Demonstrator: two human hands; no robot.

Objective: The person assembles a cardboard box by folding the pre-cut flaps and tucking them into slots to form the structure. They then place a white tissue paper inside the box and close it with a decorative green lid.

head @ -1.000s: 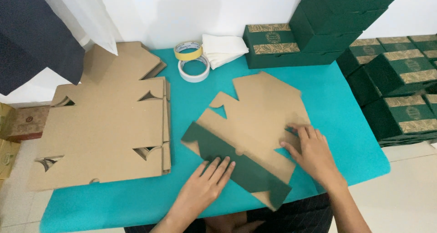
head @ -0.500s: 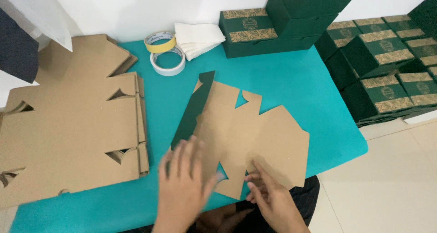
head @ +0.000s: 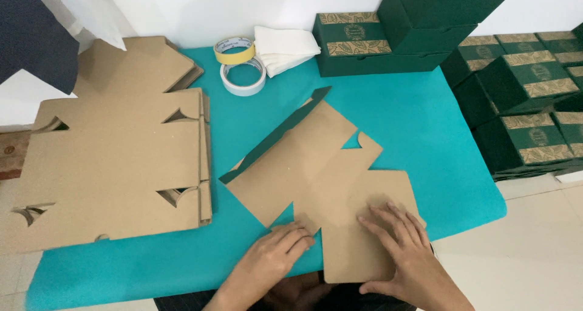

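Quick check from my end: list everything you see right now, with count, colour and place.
Flat die-cut cardboard box blank: one, brown with a green edge, table centre, under both hands.
Stack of flat cardboard blanks: one stack, brown, table left.
Tape rolls: two, yellow and white, table rear.
Folded white cloth: one, beside the tape.
Assembled green boxes: many, dark green with gold bands, rear and right.
Teal table: one.
Left hand: flat on the blank's near edge.
Right hand: flat on the blank's near flap.

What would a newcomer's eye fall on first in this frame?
Both hands, left hand and right hand, press a flat brown box blank onto the teal table near its front edge. A stack of blanks lies left; dark green boxes pile up right.
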